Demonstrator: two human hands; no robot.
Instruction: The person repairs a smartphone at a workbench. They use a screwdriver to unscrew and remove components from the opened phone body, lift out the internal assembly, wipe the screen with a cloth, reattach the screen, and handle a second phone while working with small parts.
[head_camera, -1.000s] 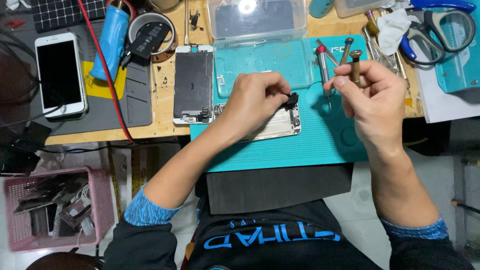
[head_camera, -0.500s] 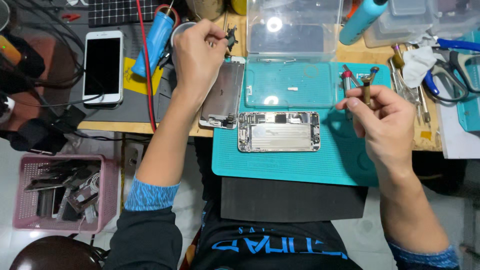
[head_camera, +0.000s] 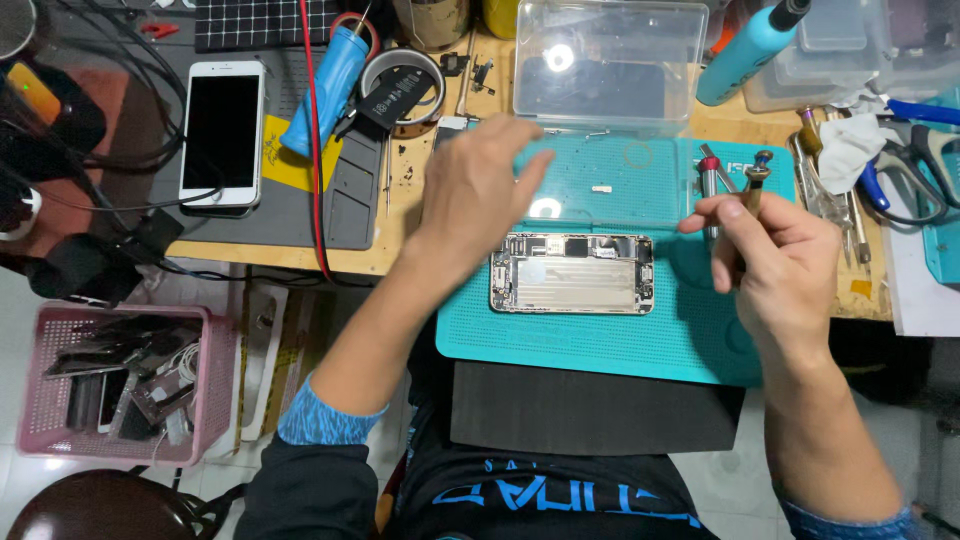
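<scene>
head view: the left hand hovers open and empty, fingers spread, over the top edge of the teal mat, just above the opened phone body. half a second ago it was off to the left at the tape roll, so it has come back toward the phone with nothing in it. the right hand keeps its pinch closed on a small screwdriver, tip up, right of the phone, much as before. the phone body lies flat mid-mat, untouched. it looks ready for more work on its inside.
</scene>
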